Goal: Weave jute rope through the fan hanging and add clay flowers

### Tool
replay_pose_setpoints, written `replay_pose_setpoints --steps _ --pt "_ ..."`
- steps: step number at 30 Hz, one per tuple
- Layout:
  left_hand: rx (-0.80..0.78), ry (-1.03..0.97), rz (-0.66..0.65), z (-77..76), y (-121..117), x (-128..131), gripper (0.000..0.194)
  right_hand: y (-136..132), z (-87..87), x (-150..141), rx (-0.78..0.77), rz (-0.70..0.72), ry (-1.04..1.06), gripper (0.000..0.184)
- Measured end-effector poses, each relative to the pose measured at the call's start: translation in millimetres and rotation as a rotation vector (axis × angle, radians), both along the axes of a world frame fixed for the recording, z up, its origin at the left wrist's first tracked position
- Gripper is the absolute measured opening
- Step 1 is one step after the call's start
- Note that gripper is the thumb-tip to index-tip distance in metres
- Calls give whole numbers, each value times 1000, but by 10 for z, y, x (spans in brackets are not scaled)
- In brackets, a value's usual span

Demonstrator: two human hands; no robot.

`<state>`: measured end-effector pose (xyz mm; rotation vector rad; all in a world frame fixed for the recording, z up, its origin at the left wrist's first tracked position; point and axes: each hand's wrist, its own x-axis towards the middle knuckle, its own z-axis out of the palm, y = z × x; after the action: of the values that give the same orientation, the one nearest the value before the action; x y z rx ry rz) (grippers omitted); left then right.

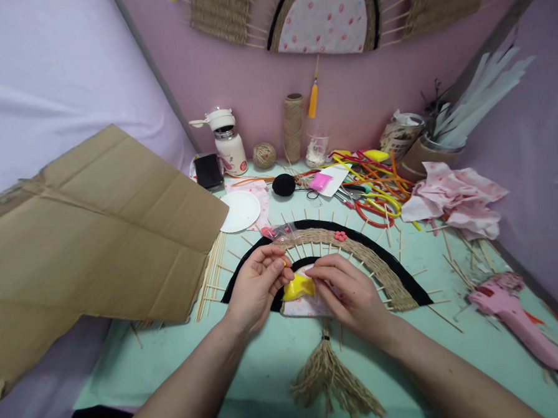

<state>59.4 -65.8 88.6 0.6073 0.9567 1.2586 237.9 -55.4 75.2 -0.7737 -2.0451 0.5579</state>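
Observation:
Between the thumb and forefinger of my left hand [260, 282] is a tiny yellow bit [285, 263], perhaps soft clay. My right hand [349, 289] is closed, its fingertips gripping the right end of a small shiny yellow packet [298, 287]. Both hands hover above a half-round fan-shaped piece [389, 272] with a black rim, a woven twine band and thin sticks radiating outward. A pink flower of small balls [340, 236] sits on the band. A clear plastic bag with pink bits [280, 232] lies at its upper left. A twine tassel [332, 374] hangs from the bottom.
A large cardboard sheet [98, 243] covers the left side. A pink glue gun [523, 327] lies at right. Behind are a white paper plate [240, 211], a bottle [230, 149], twine rolls [294, 127], pipe cleaners [390, 197] and crumpled pink-patterned cloth [460, 196].

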Motion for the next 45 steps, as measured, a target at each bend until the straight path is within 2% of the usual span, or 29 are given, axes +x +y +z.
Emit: replay_pose_setpoints --steps 8,18,25,29,39,45 --pt "-24 -25 -1 -23 10 -15 20 0 -5 3 -11 3 -8 25" --pt "-12 1 -1 -17 3 -5 35 1 -1 -1 -8 0 -6 25" --pt "-8 -25 -8 -34 6 -16 25 -1 -13 1 0 -6 -14 25" --pt "-54 -26 19 -30 10 -15 27 -3 -23 -2 -3 3 -26 26" --pt "-14 -1 40 -26 9 2 33 -1 -24 5 -6 3 -34 26" --pt "-17 11 35 -31 4 -3 29 1 -26 3 -10 2 -39 25"
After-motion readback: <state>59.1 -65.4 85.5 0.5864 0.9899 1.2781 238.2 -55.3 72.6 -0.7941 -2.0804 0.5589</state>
